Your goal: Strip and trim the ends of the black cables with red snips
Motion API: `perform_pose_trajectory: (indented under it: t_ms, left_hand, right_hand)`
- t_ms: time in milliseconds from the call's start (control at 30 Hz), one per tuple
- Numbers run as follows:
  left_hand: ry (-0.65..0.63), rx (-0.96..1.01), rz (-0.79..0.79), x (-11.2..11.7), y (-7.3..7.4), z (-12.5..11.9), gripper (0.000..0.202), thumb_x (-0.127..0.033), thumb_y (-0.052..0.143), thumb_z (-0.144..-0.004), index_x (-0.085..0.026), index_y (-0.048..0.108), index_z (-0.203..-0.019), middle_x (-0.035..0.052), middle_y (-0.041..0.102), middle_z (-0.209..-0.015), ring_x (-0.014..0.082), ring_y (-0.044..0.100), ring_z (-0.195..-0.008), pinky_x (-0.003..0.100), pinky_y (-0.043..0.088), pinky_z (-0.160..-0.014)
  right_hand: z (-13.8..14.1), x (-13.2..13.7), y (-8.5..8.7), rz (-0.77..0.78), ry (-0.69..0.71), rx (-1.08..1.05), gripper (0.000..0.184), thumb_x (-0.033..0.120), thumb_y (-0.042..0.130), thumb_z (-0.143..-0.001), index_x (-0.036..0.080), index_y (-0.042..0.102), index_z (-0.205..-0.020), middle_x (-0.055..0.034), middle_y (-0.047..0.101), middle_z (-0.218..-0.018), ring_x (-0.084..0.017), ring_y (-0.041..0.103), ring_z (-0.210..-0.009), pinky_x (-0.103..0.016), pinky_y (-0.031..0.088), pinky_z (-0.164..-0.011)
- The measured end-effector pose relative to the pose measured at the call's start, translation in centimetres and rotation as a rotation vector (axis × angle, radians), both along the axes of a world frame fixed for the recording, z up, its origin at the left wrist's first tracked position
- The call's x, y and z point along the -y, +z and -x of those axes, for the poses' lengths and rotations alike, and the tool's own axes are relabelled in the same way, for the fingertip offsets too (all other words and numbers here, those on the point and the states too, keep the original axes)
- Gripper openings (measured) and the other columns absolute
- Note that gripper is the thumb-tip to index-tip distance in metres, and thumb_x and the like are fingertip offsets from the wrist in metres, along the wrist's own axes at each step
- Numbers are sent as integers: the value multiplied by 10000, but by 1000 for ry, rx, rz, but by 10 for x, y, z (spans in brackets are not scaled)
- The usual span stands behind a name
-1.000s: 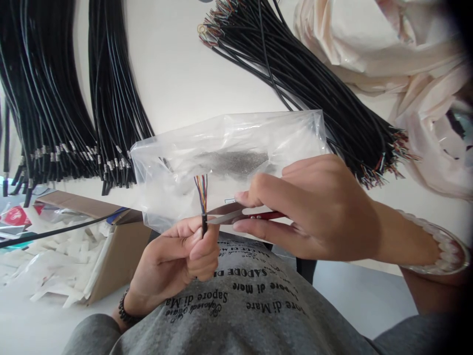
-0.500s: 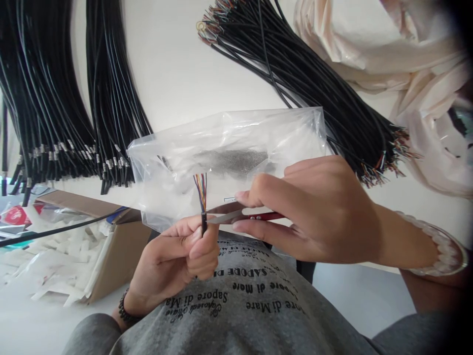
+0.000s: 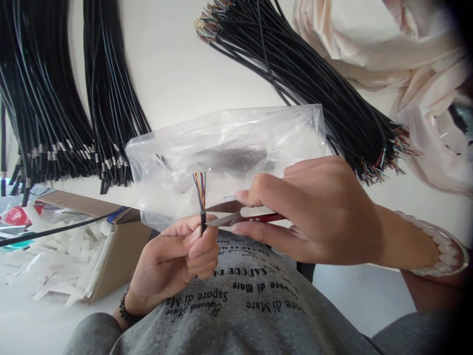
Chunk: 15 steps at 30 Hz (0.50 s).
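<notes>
My left hand (image 3: 173, 259) is closed round a black cable (image 3: 203, 223) held upright, its stripped end fanning into several coloured wires (image 3: 200, 187). My right hand (image 3: 314, 209) grips small red-handled snips (image 3: 244, 217), with the blade tips at the edge of the cable's black jacket just above my left thumb. Both hands work in front of my chest, over a clear plastic bag (image 3: 229, 158) lying at the table's near edge.
Bundles of black cables lie on the white table: two at the left (image 3: 55, 98) with metal bands, one at the upper right (image 3: 303, 74) with stripped coloured ends. Crumpled pale plastic sheeting (image 3: 406, 59) fills the right corner. A cardboard box (image 3: 107, 246) of white scraps sits low left.
Almost nothing has changed; the snips' blades have opened slightly at the cable jacket, and the view has drifted a little.
</notes>
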<state>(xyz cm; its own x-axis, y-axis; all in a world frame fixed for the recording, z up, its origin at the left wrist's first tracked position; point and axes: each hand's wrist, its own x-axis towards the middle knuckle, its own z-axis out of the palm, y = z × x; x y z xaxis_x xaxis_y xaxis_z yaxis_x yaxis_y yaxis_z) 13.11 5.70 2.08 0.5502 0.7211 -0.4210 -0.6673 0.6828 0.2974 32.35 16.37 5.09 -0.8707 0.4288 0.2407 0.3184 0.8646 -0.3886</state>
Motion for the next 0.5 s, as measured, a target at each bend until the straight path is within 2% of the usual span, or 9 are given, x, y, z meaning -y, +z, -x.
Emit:
perform_pose_trajectory:
  t_ms: [133,300,500]
  left_hand:
    - [4,3,1,3,-2,1,459,-354,646,-853,-182,321,-578,-74,179,-453,67,155,-431,214,176,-428]
    - [9,30,-11,5,-3,2,441,-353,637,-861,-181,336,-589,-86,170,-455,51,138,-402,201,160,-410]
    - [0,31,4,3,-3,0,453,-356,630,-871,-177,323,-590,-76,175,-458,57,151,-427,205,178,-432]
  right_hand:
    - [1,1,0,-17,-20,-31,186,394,555,-959,210,531,-946,104,494,-504,-143,447,-387,-306,249,-413]
    - [1,1,2,13,8,7,205,394,577,-954,192,546,-950,87,548,-522,-148,487,-404,-312,246,-416]
    - [-2,2,2,-51,-11,-6,166,378,551,-950,213,526,-959,93,497,-500,-158,438,-402,-317,224,-420]
